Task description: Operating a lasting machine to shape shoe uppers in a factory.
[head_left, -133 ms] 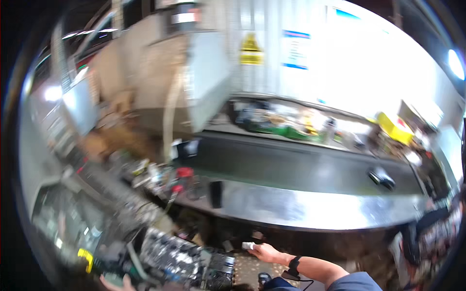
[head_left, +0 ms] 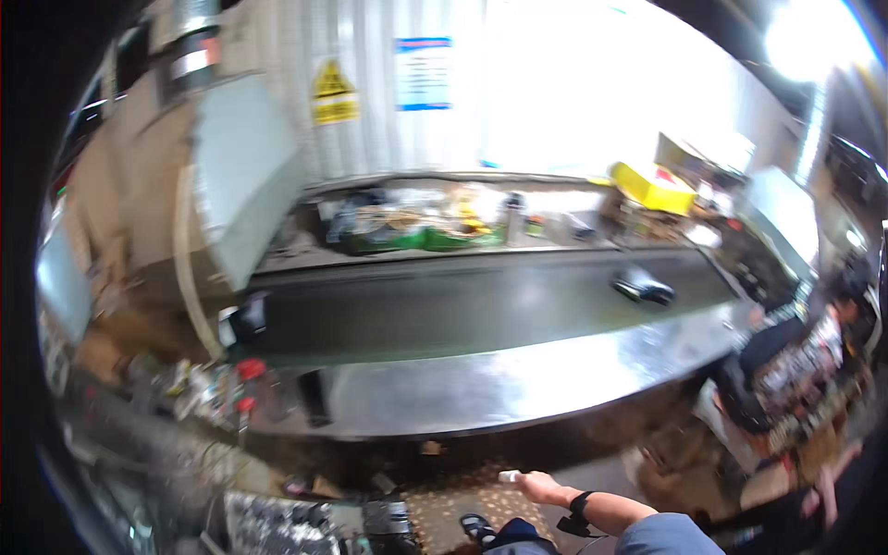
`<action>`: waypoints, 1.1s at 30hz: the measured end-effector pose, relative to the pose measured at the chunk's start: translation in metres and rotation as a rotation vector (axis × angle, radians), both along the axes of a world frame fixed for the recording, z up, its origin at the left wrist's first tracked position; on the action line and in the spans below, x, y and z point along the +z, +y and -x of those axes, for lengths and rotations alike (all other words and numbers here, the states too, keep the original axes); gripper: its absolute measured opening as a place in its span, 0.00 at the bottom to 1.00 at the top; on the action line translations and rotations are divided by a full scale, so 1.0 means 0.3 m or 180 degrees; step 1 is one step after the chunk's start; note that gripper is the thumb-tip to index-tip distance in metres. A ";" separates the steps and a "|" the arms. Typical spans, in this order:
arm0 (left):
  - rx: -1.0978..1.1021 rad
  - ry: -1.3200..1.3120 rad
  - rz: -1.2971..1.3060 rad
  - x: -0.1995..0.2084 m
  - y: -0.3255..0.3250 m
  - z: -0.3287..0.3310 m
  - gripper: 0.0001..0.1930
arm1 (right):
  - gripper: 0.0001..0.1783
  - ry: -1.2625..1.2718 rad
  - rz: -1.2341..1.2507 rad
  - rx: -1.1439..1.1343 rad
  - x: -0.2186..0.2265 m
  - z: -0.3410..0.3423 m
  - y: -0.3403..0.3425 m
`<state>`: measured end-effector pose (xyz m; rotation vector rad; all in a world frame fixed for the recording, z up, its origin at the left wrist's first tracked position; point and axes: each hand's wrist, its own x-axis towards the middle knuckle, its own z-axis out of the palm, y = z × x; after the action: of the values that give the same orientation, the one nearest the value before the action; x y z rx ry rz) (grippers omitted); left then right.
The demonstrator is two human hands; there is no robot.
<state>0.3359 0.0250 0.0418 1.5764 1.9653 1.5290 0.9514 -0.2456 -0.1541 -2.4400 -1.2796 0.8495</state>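
Note:
My right hand [head_left: 543, 487] reaches in from the lower right, with a dark band on the wrist and a cord trailing from it. Its fingers are closed on a small white piece [head_left: 509, 476], too blurred to name more closely. Hand and piece are held above the floor, on the near side of a long metal-edged bench [head_left: 481, 393] and apart from it. Below the hand lies a spotted mat [head_left: 453, 504], with a sandalled foot [head_left: 477, 527] on it. My left hand is out of the picture.
A dark phone-like slab [head_left: 314, 398] and red-topped bottles [head_left: 250, 370] stand at the bench's left end. A black object [head_left: 643, 287] lies farther right on the bench. Green trays [head_left: 453, 239] and a yellow bin [head_left: 655, 190] line the back. Another person [head_left: 786, 370] sits at right.
The view has swung to the right, so the bench and wall sit farther left. My left hand has left the picture. My right hand still holds the white piece.

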 end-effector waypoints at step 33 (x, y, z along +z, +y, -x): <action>-0.3747 -0.0423 0.2722 -0.338 -0.386 -0.691 0.40 | 0.23 0.0996 -0.0151 -0.3605 -0.155 0.689 -1.329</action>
<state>0.5431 -0.0908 -0.0597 1.5871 0.9372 0.2447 0.7446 -0.6443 -0.2005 -2.3018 0.2453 0.7478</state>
